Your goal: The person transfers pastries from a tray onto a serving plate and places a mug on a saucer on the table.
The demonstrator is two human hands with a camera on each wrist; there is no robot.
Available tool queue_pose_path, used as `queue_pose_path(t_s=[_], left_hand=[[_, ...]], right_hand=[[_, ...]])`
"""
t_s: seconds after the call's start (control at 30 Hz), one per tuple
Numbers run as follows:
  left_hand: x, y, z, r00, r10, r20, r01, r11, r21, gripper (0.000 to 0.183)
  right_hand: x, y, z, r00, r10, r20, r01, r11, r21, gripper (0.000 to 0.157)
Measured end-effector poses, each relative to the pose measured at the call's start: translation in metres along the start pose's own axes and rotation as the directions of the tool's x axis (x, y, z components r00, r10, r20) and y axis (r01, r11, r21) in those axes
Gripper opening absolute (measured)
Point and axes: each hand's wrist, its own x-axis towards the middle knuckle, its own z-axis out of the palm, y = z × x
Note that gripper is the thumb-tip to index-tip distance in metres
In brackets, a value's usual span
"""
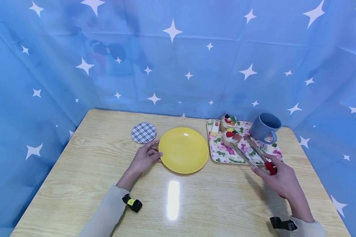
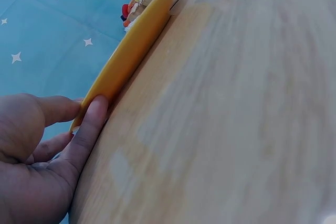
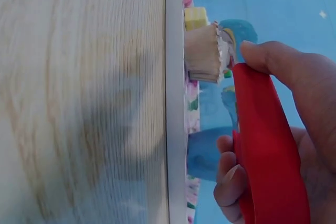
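Note:
At the middle of the table lies a round yellow plate (image 1: 184, 150). My left hand (image 1: 147, 154) pinches its left rim between thumb and fingers, as the left wrist view shows with the plate's edge (image 2: 128, 53). In my right hand (image 1: 280, 177) are metal tongs (image 1: 257, 150) with red handles (image 3: 273, 140). The tongs' arms are spread, their tips over a floral tray (image 1: 225, 161). One tip is at the front of a fruit-topped cupcake (image 1: 227, 141), the other to its right, near a blue mug (image 1: 262, 126). Whether the tips touch the cupcake, I cannot tell.
Behind the front cupcake stands a second fruit-topped cupcake (image 1: 227, 123), with a small white-and-yellow piece (image 1: 215, 128) to its left on the tray. A checked round coaster (image 1: 143, 132) lies left of the plate. A blue star-patterned curtain (image 1: 172, 65) hangs behind the table.

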Motion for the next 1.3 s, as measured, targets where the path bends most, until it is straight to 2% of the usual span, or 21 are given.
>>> queue_pose_path(t_s=[0.17,0.53,1.3], left_hand=[[-0.001,0.002,-0.001,1.0,0.006,0.008,-0.006,1.0,0.003,0.057],[0.0,0.001,0.0,1.0,-0.006,0.01,0.006,1.0,-0.006,0.056],[0.0,0.0,-0.001,1.0,-0.002,-0.003,0.002,0.999,0.043,0.056]], right_hand=[[0.003,-0.004,0.0,0.999,-0.031,-0.023,0.03,0.999,-0.014,0.091],[0.009,-0.011,-0.001,0.999,-0.051,0.0,0.051,0.998,-0.037,0.093],[0.032,-0.019,0.011,0.999,-0.038,0.029,0.039,0.999,-0.025,0.098]])
